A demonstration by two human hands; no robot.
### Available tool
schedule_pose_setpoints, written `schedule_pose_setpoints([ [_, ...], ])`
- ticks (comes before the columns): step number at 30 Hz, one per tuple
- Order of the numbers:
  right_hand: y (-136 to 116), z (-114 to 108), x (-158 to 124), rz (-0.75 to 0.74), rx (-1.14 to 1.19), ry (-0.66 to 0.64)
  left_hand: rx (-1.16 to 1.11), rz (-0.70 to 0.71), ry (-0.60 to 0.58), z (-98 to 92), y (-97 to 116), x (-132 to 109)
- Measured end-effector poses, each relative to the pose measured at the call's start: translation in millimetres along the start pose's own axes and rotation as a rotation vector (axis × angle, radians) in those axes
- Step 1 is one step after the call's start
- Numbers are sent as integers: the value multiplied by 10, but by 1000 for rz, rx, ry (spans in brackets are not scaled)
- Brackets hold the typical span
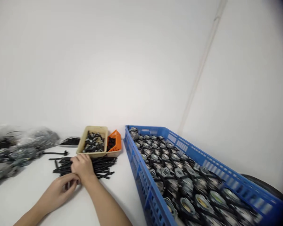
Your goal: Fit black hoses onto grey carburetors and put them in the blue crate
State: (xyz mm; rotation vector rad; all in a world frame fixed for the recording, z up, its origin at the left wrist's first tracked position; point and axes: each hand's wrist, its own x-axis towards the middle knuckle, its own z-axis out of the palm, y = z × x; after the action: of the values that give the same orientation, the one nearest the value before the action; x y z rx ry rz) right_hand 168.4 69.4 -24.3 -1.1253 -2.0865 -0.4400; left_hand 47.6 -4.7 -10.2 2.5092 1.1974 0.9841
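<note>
Lying on the white table (122, 185): pile of thin black plastic rods (101, 165) (loosely heaped). Right hand (83, 168) rests flat on it, grip unclear. Left hand (58, 191) curled, fingertips pinching something small and dark. Beige tray of black parts (93, 142) just behind.

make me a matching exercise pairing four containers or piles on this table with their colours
Column one:
1. large crate
2. tray of small parts
3. small basket
4. pile of rods under the right hand

Column two:
a. black
b. beige
c. blue
d. orange

Pairs: 1-c, 2-b, 3-d, 4-a
</note>
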Motion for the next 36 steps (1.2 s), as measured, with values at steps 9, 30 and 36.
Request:
schedule_pose_setpoints([
  [9,56,-229,-11,240,41,209,-83,-3,-32,-55,26,-34],
  [30,351,-439,-25,257,152,198,-151,-20,68,-50,-67,-56],
  [36,281,-720,-110,311,340,438,-146,-66,92,-94,-103,-64],
])
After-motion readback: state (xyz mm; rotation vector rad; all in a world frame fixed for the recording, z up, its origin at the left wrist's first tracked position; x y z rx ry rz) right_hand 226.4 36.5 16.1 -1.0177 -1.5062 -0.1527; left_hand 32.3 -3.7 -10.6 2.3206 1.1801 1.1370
